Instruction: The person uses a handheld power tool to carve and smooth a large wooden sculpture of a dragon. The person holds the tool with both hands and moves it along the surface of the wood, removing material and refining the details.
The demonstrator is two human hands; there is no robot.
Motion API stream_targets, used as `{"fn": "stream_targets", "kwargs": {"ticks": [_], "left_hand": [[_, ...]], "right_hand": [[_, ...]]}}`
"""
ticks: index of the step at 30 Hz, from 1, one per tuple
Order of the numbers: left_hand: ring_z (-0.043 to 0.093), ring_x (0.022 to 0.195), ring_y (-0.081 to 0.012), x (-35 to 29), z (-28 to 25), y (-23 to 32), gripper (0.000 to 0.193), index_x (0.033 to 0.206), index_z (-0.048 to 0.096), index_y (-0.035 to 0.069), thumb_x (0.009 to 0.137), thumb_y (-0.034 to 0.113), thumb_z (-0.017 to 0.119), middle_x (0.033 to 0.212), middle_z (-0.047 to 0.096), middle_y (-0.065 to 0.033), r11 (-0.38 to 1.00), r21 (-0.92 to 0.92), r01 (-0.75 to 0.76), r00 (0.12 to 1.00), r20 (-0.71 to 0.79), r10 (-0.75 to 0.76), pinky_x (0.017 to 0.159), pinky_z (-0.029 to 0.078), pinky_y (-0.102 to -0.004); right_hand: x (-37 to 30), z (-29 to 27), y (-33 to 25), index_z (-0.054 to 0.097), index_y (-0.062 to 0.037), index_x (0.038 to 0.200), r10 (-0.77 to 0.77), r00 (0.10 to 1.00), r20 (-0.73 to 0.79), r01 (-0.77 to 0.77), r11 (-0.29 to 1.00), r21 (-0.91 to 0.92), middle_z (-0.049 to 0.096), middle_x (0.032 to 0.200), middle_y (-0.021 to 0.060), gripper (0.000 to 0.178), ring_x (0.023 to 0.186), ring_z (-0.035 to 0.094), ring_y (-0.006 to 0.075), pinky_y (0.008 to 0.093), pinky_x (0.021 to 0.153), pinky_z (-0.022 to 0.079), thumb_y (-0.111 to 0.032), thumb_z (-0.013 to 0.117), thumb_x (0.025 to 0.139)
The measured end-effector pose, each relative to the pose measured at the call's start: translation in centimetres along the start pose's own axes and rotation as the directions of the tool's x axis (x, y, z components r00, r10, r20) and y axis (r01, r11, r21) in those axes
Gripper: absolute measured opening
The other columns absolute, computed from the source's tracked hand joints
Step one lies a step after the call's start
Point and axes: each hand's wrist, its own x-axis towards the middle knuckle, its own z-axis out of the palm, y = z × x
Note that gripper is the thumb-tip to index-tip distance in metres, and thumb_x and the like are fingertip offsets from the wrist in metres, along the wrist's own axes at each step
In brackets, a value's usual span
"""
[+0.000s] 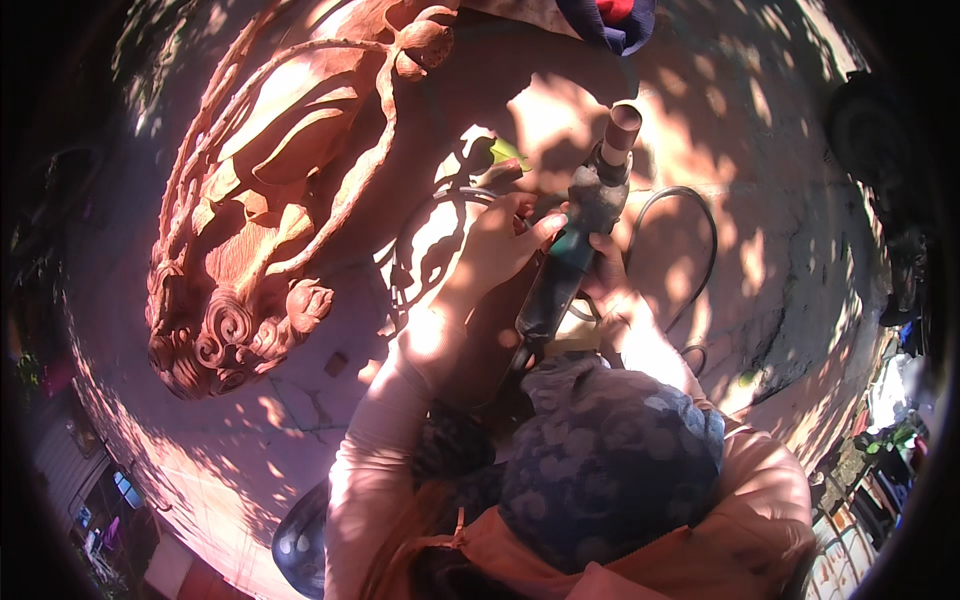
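Note:
A large reddish carved wooden figure (270, 190) with curls and flowing ridges lies across the dusty ground at upper left. I hold a dark green power sanding tool (575, 240) with a reddish cylindrical drum (622, 130) at its tip, pointing up and away. My left hand (500, 240) grips the tool's front body from the left. My right hand (610, 285) wraps the handle from the right. The drum is in the air beside the carving's shaded lower part, and I cannot tell whether it touches the wood.
A black cord (690, 215) loops over the red-dusted ground to the right. A dark blue and red cloth (612, 22) shows at the top edge. Patterned fabric (610, 450) covers my lap. Dark objects (870, 130) stand at right.

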Motion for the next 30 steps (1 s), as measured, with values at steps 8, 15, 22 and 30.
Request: {"fn": "stream_targets", "kwargs": {"ticks": [8, 15, 22, 30], "left_hand": [[0.057, 0.116, -0.0389, -1.3, 3.1, 1.1, 0.097, 0.146, 0.027, -0.002, 0.067, 0.02, 0.078, 0.127, 0.054, -0.0275, 0.984, 0.146, -0.101, 0.994, 0.047, 0.095, 0.096, 0.048, -0.0419], [0.063, 0.099, -0.0443, -1.1, 2.5, 1.2, 0.091, 0.145, 0.029, 0.005, 0.067, 0.014, 0.074, 0.121, 0.059, -0.0255, 0.896, 0.444, -0.016, 0.994, -0.088, 0.062, 0.082, 0.054, -0.0467], [0.064, 0.097, -0.0437, -2.0, 3.3, 1.6, 0.086, 0.14, 0.031, -0.002, 0.07, 0.02, 0.076, 0.115, 0.061, -0.0277, 0.876, 0.481, 0.033, 0.996, -0.091, 0.012, 0.081, 0.054, -0.0475], [0.068, 0.093, -0.0342, 0.3, -0.1, 0.3, 0.062, 0.103, 0.065, -0.004, 0.075, 0.051, 0.076, 0.088, 0.07, -0.0191, 0.924, 0.381, -0.041, 0.994, 0.108, -0.001, 0.083, 0.053, -0.043]], "right_hand": [[2.4, 0.5, -0.1, 0.052, 0.0, 0.128, 0.004, 0.993, -0.117, -0.015, 0.995, -0.097, 0.063, 0.118, 0.0086, 0.05, 0.103, 0.063, 0.0182, 0.0321, 0.09, 0.053, -0.025, 0.068, 0.088], [2.6, 2.1, -0.5, 0.055, -0.0049, 0.121, 0.118, 0.969, -0.217, -0.212, 0.848, -0.486, 0.062, 0.092, -0.0012, 0.041, 0.076, 0.059, 0.0082, 0.0249, 0.066, 0.05, -0.035, 0.064, 0.094], [3.3, 2.4, 0.2, 0.061, -0.0064, 0.11, 0.038, 0.948, -0.315, -0.209, 0.824, -0.527, 0.063, 0.091, -0.0015, 0.044, 0.075, 0.059, 0.0067, 0.0224, 0.064, 0.048, -0.045, 0.066, 0.09], [2.9, 3.7, -0.9, 0.062, -0.0014, 0.116, -0.035, 0.912, -0.409, -0.282, 0.671, -0.686, 0.066, 0.101, 0.0057, 0.052, 0.087, 0.063, 0.0144, 0.0279, 0.079, 0.05, -0.044, 0.068, 0.087]]}}
